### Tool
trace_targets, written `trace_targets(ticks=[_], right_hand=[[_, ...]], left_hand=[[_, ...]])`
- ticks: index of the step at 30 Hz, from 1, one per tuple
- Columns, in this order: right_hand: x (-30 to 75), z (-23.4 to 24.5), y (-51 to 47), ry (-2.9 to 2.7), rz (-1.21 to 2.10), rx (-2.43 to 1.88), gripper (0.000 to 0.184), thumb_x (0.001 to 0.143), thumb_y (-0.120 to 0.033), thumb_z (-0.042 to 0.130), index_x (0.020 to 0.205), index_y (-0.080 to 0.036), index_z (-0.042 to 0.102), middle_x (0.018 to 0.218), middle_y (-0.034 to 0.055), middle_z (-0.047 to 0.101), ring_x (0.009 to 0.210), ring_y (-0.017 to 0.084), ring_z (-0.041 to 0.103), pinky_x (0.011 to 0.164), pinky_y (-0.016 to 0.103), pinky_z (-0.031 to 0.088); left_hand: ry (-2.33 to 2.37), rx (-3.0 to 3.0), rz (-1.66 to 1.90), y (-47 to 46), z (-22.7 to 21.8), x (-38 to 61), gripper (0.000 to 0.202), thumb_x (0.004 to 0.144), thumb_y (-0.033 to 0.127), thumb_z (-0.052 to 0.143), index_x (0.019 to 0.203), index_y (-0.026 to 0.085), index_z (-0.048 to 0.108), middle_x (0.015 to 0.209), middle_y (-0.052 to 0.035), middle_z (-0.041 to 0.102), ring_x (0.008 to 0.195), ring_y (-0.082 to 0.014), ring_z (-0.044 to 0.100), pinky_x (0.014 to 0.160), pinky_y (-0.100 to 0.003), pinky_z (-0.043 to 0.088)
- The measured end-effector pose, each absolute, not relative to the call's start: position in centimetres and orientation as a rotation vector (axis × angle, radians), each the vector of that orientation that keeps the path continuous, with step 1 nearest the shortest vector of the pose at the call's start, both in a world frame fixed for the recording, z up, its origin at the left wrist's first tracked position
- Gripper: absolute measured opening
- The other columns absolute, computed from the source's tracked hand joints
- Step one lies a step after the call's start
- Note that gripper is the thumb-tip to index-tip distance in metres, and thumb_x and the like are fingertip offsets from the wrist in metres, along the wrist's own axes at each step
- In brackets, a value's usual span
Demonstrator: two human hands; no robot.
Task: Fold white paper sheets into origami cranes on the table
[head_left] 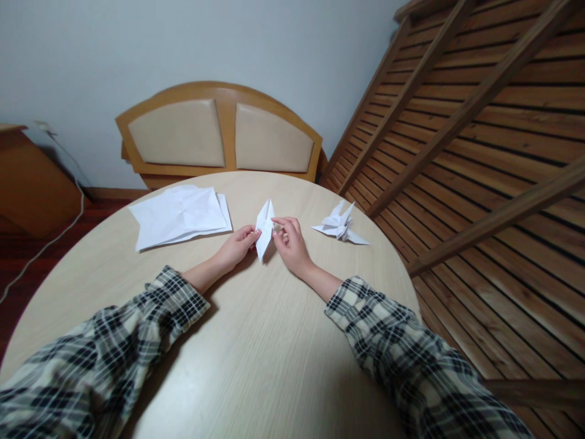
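A narrow, diamond-shaped piece of folded white paper [264,235] is held just over the middle of the round table, its points facing away from and toward me. My left hand [238,245] pinches its left edge between thumb and fingers. On the opposite edge, my right hand [290,245] is closed at the paper, with thumb and fingertips on it and the index finger reaching across its upper part. The creases under my fingertips are partly hidden. Right of my right hand lies a folded paper crane [340,225], possibly more than one overlapping.
A stack of creased white paper sheets [180,216] lies on the left of the round wooden table [256,353]. Behind the table stands a padded headboard [223,91] against the wall. Slatted wooden boards [484,183] lean along the right side. A white cable [50,242] trails at the left.
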State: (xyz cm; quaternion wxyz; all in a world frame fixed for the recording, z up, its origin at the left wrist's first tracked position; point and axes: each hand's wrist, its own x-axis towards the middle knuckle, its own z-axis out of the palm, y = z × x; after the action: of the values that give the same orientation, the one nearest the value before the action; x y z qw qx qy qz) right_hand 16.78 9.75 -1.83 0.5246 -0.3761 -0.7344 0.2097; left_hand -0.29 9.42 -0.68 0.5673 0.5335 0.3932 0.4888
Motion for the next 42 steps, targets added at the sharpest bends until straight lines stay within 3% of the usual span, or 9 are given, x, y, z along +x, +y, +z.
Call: trace_targets(ticks=[8, 19, 26, 35, 42], right_hand=[[16.7, -1.7, 9.8, -1.706, 0.515, -0.919, 0.014, 0.089, -0.018, 0.058, 0.101, -0.024, 0.062, 0.11, 0.0052, 0.05, 0.078, 0.012, 0.055, 0.061, 0.026, 0.051], [16.8, -2.1, 10.3, -1.736, 0.622, -0.894, 0.02, 0.084, -0.012, 0.058, 0.099, -0.024, 0.06, 0.105, 0.0034, 0.052, 0.079, 0.012, 0.059, 0.061, 0.025, 0.052], [17.2, -1.3, 10.2, -1.824, 0.544, -0.784, 0.017, 0.086, -0.01, 0.058, 0.096, -0.024, 0.06, 0.096, 0.0021, 0.06, 0.083, 0.015, 0.061, 0.077, 0.033, 0.055], [17.3, -0.5, 9.8, -1.874, 0.406, -0.792, 0.013, 0.085, -0.012, 0.058, 0.086, -0.025, 0.06, 0.092, 0.003, 0.061, 0.094, 0.02, 0.06, 0.087, 0.04, 0.052], [17.0, -1.9, 10.6, -1.664, 0.748, -0.813, 0.014, 0.089, -0.019, 0.051, 0.102, -0.025, 0.053, 0.097, 0.003, 0.061, 0.09, 0.017, 0.062, 0.083, 0.035, 0.053]], left_hand=[[0.945, 1.305, 1.15, 9.3, -0.8, -0.4, 0.019, 0.081, 0.034, 0.067, 0.079, 0.016, 0.06, 0.064, 0.0015, 0.053, 0.056, -0.0113, 0.042, 0.055, -0.027, 0.03], [0.957, 1.302, 1.146, 9.5, -1.0, -0.5, 0.022, 0.079, 0.037, 0.068, 0.075, 0.017, 0.06, 0.061, 0.0017, 0.053, 0.055, -0.0113, 0.042, 0.054, -0.025, 0.032], [0.884, 1.157, 1.129, 9.4, -0.9, -0.6, 0.017, 0.076, 0.032, 0.071, 0.076, 0.016, 0.064, 0.067, -0.0021, 0.061, 0.06, -0.0129, 0.048, 0.058, -0.026, 0.037], [0.855, 1.122, 1.089, 9.1, -0.7, -0.6, 0.02, 0.074, 0.032, 0.073, 0.078, 0.015, 0.064, 0.07, -0.0027, 0.062, 0.063, -0.0134, 0.052, 0.061, -0.027, 0.04], [0.991, 1.377, 1.14, 9.5, -1.0, -0.3, 0.025, 0.081, 0.041, 0.064, 0.074, 0.017, 0.058, 0.063, -0.0005, 0.055, 0.058, -0.0132, 0.045, 0.056, -0.027, 0.036]])
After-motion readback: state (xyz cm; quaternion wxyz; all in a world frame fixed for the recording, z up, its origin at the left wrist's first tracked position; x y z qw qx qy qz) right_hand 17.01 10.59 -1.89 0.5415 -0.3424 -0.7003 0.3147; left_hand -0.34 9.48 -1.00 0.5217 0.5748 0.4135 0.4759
